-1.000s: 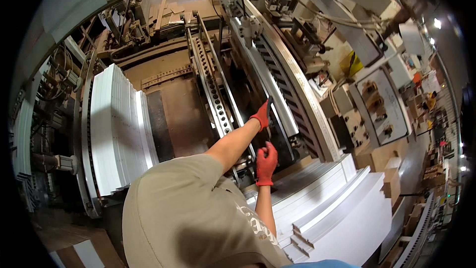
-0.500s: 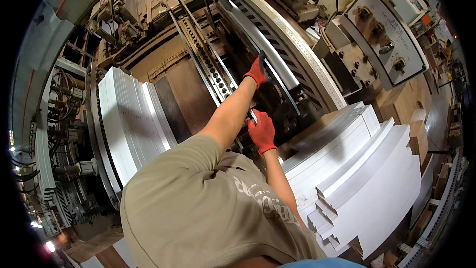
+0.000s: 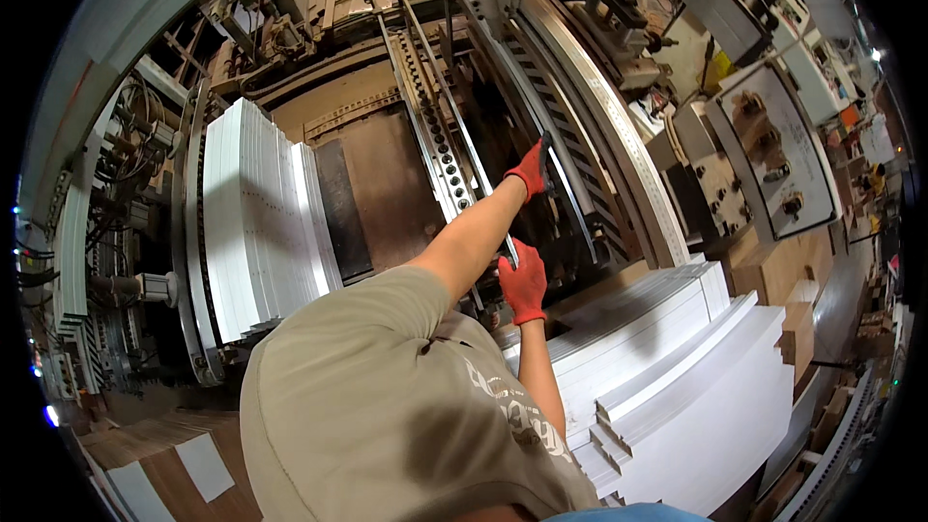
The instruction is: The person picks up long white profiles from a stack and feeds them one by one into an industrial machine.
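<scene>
My left hand [image 3: 528,172], in a red glove with dark fingers, reaches forward into the machine beside a silver metal bar [image 3: 561,159]. Its fingers bend over the dark area by that bar, and whatever they grip is hidden. Closer to my body, my right hand [image 3: 523,282], also red-gloved, has its fingers curled at the near end of a thin metal rail [image 3: 467,150]. What lies inside that grip cannot be made out. To the left of the rail runs a pale bar with a row of round black holes [image 3: 447,159].
A stack of white panels [image 3: 253,217] stands on edge at the left. More white panels [image 3: 696,396] lie stacked at the right, near my right forearm. Beyond the silver bar curves a long scale rail [image 3: 619,126]. A control panel with knobs [image 3: 773,150] is farther right.
The view has shifted, so the machine and both hands sit lower and farther right in the picture. Both hands keep nearly the same places on the machine.
</scene>
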Demonstrator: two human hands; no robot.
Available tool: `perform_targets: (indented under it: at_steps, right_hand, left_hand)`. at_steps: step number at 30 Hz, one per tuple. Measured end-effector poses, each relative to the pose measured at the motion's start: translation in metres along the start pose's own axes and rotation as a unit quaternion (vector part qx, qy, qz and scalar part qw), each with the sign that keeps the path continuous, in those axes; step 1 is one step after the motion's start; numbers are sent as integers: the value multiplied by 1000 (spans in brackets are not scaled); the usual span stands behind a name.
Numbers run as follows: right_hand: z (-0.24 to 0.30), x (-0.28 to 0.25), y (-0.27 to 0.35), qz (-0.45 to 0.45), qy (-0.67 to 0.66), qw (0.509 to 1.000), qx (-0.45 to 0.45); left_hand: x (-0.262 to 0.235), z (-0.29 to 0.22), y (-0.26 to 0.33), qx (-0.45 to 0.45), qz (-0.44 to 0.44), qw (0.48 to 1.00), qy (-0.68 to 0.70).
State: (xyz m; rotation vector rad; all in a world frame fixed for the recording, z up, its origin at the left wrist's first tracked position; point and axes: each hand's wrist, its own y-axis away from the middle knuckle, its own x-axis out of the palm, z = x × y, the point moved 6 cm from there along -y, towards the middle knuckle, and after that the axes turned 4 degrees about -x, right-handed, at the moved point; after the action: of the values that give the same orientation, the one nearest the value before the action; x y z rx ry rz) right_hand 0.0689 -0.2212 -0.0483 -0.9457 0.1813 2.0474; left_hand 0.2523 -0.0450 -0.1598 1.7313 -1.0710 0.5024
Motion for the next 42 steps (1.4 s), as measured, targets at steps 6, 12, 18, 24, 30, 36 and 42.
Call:
perform_targets:
  at_steps: [6, 12, 18, 24, 30, 36, 42]
  right_hand:
    - [-1, 5, 1, 4, 12, 1000, 15]
    - [5, 6, -3, 16, 10, 999, 49]
    - [13, 5, -4, 13, 18, 998, 62]
    - [13, 7, -2, -7, 12, 997, 77]
    - [16, 6, -4, -21, 21, 999, 45]
    - [24, 3, -6, -46, 17, 999, -10]
    - [16, -17, -14, -156, -48, 985, 63]
  left_hand:
    - [-4, 0, 12, -25, -45, 999, 6]
    - [-4, -4, 10, -10, -54, 998, -38]
    - [-3, 0, 18, -16, -23, 998, -65]
    - [-15, 9, -13, -51, 38, 994, -92]
    - [-1, 6, 1, -15, -35, 998, -44]
    - [4, -7, 26, -18, -47, 999, -3]
    - [-1, -4, 21, -16, -64, 998, -25]
